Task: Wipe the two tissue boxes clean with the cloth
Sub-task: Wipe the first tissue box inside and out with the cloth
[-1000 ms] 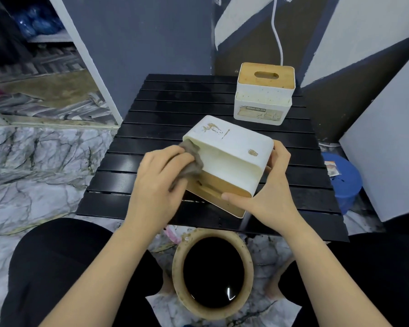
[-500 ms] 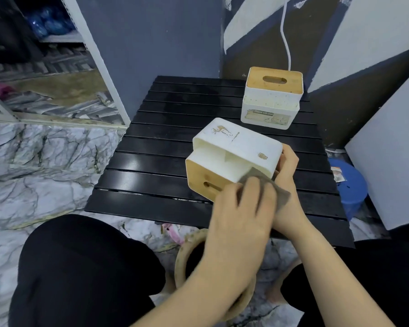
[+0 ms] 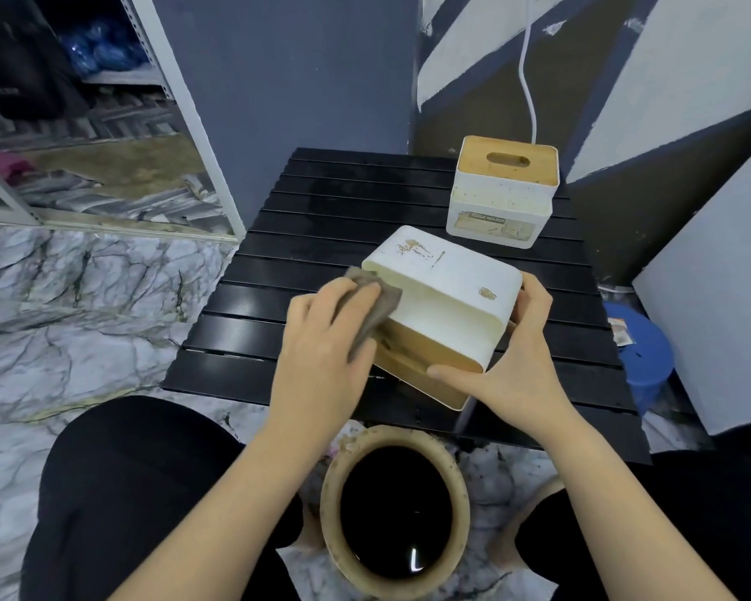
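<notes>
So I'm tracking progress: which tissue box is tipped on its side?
The near tissue box, held between both hands with its wooden lid facing the person. The far tissue box stands upright, lid on top.

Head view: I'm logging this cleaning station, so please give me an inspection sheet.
Surface: black slatted table, faint smears.
Job's things: tipped white tissue box with wooden lid, brown stains on it; upright white tissue box with wooden lid, speckled; grey cloth.
Clutter: nothing seen.
Grippers: left hand presses cloth on tipped box; right hand grips it.
Cables: white cable on wall.
Surroundings: tan bucket of dark water, blue stool, marble floor.
</notes>
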Tool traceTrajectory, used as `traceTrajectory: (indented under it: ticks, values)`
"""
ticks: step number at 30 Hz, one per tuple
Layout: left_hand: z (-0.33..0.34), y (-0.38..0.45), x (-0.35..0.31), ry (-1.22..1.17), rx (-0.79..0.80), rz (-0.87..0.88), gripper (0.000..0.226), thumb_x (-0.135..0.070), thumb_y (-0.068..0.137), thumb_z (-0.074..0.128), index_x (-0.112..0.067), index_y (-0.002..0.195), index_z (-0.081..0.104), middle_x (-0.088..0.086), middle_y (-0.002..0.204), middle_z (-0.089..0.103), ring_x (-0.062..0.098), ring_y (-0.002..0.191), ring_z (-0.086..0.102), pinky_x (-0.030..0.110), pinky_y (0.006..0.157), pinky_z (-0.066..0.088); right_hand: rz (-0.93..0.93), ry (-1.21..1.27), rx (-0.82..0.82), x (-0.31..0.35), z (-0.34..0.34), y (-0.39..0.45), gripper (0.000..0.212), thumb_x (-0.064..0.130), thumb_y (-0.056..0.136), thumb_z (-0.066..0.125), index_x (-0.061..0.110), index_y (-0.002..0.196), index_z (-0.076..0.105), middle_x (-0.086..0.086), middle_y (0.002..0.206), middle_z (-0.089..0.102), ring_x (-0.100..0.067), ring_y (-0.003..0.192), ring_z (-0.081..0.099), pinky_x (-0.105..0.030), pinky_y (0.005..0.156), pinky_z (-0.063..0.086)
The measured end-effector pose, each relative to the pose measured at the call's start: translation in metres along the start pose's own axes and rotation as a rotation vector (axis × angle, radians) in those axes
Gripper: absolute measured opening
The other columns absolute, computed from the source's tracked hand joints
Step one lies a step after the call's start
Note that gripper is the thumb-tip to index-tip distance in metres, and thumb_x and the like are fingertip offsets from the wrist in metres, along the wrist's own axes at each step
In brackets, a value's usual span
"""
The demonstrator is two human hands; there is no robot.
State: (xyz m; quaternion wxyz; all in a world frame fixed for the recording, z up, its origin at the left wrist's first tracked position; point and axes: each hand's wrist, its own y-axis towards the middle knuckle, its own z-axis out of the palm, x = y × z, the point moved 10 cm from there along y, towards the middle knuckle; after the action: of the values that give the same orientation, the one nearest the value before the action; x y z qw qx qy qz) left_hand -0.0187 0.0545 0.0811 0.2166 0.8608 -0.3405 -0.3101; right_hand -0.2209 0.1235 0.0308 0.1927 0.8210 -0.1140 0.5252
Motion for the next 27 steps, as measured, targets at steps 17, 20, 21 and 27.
traceTrajectory:
  ticks: [17,20,21,27]
  values:
    - [0.029,-0.021,0.081,-0.822,0.120,-0.826,0.056,-0.010,0.077,0.084,-0.030,0.125,0.063,-0.009,0.113,0.074,0.008,0.107,0.069,0.034,0.098,0.054,-0.014,-0.798,0.262,0.096,0.047,0.077,0.099,0.073,0.068,0.078,0.019,0.143,0.043,0.001,0.138,0.052,-0.024,0.131,0.047,-0.046,0.117,0.028]
    - [0.024,-0.016,0.085,-0.809,0.132,-0.818,0.051,-0.009,0.079,0.081,-0.027,0.124,0.065,-0.007,0.111,0.076,0.011,0.105,0.070,0.039,0.101,0.054,-0.010,-0.725,0.183,0.098,0.042,0.087,0.080,0.061,0.068,0.086,0.020,0.129,0.055,0.002,0.126,0.059,-0.020,0.116,0.055,-0.040,0.101,0.044]
    - [0.019,-0.012,0.086,-0.809,0.118,-0.813,0.048,-0.014,0.077,0.082,-0.027,0.121,0.067,-0.006,0.109,0.076,0.013,0.104,0.070,0.043,0.101,0.054,-0.008,-0.667,0.154,0.098,0.037,0.086,0.078,0.058,0.068,0.088,0.021,0.129,0.055,0.004,0.126,0.058,-0.017,0.114,0.053,-0.036,0.097,0.044]
    - [-0.021,0.033,0.087,-0.777,-0.062,-0.705,0.036,-0.019,0.081,0.077,-0.028,0.116,0.069,-0.008,0.106,0.075,0.010,0.102,0.069,0.038,0.098,0.055,-0.034,-0.222,-0.052,0.096,-0.003,0.064,0.080,0.041,0.057,0.099,0.031,0.121,0.051,0.016,0.119,0.052,0.002,0.108,0.049,-0.010,0.083,0.040]
